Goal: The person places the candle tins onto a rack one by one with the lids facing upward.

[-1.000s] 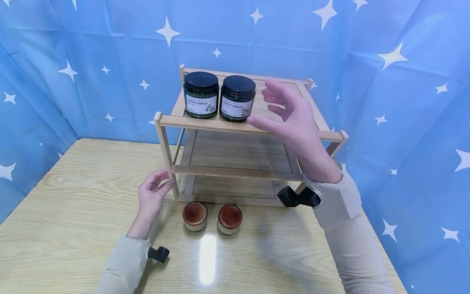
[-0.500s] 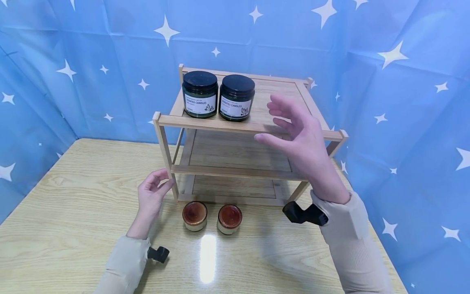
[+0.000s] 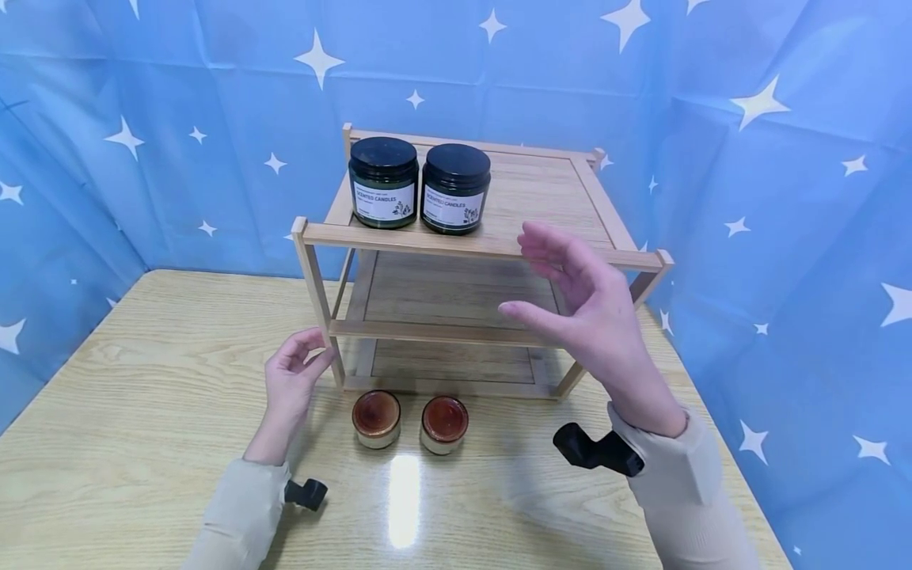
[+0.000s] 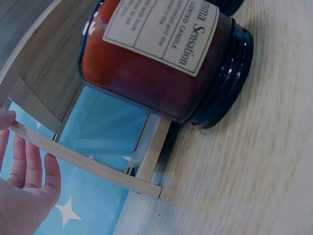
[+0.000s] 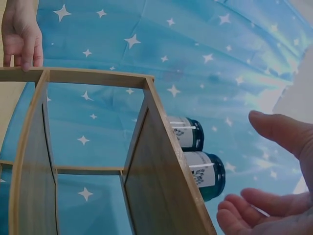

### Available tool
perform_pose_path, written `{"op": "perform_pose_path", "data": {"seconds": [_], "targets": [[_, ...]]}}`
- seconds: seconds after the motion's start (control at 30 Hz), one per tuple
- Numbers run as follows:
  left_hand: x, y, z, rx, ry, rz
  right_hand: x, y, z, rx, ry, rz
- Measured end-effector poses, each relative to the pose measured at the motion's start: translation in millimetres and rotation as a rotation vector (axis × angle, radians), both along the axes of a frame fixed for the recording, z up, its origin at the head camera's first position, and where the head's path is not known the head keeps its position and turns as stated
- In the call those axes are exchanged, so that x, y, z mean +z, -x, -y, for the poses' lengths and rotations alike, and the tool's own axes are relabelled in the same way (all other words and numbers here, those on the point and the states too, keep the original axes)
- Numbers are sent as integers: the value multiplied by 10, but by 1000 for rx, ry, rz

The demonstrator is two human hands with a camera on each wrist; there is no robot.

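Observation:
Two dark green scented candle jars (image 3: 383, 182) (image 3: 455, 188) with black lids stand side by side on the top tier of a wooden shelf (image 3: 456, 332), towards its left. My right hand (image 3: 591, 305) is raised before the shelf's right front, thumb and fingers spread with nothing between them, apart from the jars. My left hand (image 3: 290, 384) pinches the left front leg of the shelf, thumb on one side and fingers on the other. Two smaller amber candle jars (image 3: 376, 418) (image 3: 444, 424) stand upside down on the table before the shelf; one amber jar's label (image 4: 166, 34) reads "Aroma Sensation".
The shelf's lower tiers (image 3: 456, 285) lie beneath the top one. A light wood table (image 3: 142, 412) spreads left and in front. Blue cloth (image 3: 214, 103) with white stars hangs behind and at both sides. Each wrist carries a small black camera (image 3: 597, 450).
My right hand has drawn back from the right green jar, moving down and slightly right. My left hand stays at the shelf leg, and all the jars keep their places.

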State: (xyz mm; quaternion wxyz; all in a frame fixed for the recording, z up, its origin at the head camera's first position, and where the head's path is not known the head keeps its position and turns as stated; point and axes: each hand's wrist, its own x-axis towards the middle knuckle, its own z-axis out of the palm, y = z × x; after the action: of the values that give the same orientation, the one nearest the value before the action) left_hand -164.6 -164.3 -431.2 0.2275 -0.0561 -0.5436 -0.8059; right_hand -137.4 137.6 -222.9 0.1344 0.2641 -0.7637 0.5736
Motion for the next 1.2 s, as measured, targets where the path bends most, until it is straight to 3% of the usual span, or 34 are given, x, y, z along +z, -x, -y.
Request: {"op": "perform_pose_path", "data": {"seconds": [0.47, 1.2], "targets": [[-9, 6, 0, -8, -5, -24, -230, -147, -56, 56, 1, -8], [-9, 7, 8, -18, -13, -20, -829, -197, -55, 93, -94, 125]]}}
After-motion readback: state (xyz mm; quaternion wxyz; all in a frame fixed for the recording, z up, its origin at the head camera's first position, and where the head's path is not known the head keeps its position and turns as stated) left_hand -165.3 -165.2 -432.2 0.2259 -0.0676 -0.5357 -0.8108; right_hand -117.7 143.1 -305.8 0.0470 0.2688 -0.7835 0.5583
